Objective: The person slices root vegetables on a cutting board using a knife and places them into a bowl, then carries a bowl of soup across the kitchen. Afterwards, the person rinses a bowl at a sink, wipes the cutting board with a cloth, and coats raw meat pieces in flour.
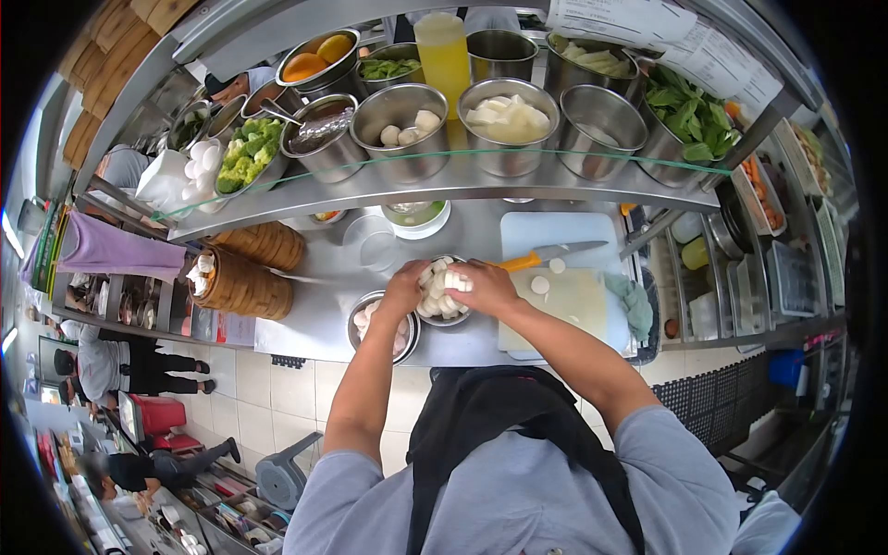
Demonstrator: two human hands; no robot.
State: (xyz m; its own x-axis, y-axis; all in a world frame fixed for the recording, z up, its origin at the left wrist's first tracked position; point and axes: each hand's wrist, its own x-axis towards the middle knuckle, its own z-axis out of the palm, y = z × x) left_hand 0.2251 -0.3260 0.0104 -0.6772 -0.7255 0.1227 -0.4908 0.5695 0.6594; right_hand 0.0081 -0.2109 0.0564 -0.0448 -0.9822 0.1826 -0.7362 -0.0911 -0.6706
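Note:
In the middle of the counter stands a metal bowl point(447, 321) heaped with white round slices point(435, 301), their kind too small to tell. My left hand point(403, 289) is closed at the bowl's left rim, fingers curled over the edge. From the right, my right hand point(486, 289) is closed around some white slices point(456, 281) just over the heap. A second metal bowl point(413, 344) with pale pinkish-white pieces sits under my left forearm. Right of my hands, a yellow-handled knife point(569, 248) lies across the cutting boards, near loose white slices point(557, 265).
A cutting board point(583, 314) covers the counter's right side, beside a green cloth point(631, 305). Bamboo steamers point(245, 282) stand left. Overhead, a glass-edged shelf point(444, 190) carries several metal pots, broccoli point(250, 153) and a yellow bottle point(442, 65). Other people stand at far left.

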